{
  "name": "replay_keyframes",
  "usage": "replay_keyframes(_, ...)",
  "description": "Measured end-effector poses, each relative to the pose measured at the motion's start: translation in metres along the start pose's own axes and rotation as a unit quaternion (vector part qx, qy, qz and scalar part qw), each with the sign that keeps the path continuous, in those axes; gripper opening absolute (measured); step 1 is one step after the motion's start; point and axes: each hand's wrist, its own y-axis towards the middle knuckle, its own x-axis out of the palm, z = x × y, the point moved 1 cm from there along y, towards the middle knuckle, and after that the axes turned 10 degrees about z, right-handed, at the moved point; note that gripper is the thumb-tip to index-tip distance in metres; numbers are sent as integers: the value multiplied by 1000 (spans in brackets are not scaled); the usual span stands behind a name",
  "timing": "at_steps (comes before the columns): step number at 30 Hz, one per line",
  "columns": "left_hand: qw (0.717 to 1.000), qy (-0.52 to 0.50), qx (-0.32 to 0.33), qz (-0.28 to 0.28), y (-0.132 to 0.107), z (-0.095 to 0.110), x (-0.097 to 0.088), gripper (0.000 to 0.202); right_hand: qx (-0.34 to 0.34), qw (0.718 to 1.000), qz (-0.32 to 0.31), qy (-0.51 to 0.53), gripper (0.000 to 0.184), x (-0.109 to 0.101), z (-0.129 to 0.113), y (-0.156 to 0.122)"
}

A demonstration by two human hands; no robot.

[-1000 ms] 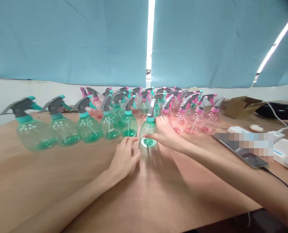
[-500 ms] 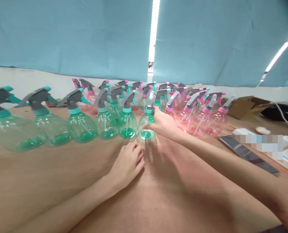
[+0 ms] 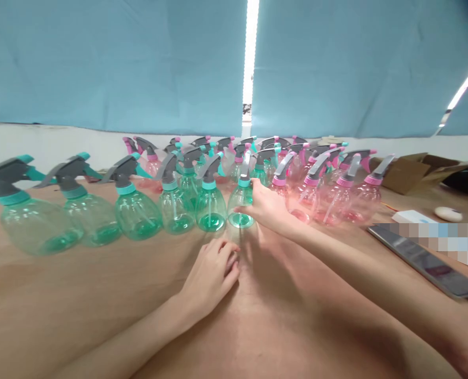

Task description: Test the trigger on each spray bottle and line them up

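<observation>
A clear green spray bottle [image 3: 241,202] with a turquoise collar and grey trigger head stands upright at the right end of a row of green bottles. My right hand [image 3: 267,205] is closed around its right side, thumb across the front; the other fingers are partly hidden behind it. Immediately to its left is another green spray bottle [image 3: 211,208]. My left hand [image 3: 212,268] lies on the table in front of these two, fingers loosely bent and thumb apart, with nothing seen in it.
Pink spray bottles [image 3: 331,197] stand to the right, and more bottles crowd behind. A phone [image 3: 427,260], a white mouse [image 3: 448,213] and a partly blurred white box [image 3: 413,216] lie on the right. Behind them is an open cardboard box [image 3: 411,171].
The view has shifted slightly, so everything appears a little lower and further right. Both hands keep about the same places relative to the bottles.
</observation>
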Motion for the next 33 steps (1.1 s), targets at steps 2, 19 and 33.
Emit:
replay_keyframes(2,1000,-3,-8,-2,0,-1,0,17,-13,1000,10,17,67,-1,1,-4)
replay_keyframes(19,994,-90,-6,66,35,5,22,27,9,987,128,93,38,-52,80,-21)
replay_keyframes(33,985,-166,-11,53,51,20,41,24,40,998,20,34,53,-28,78,8)
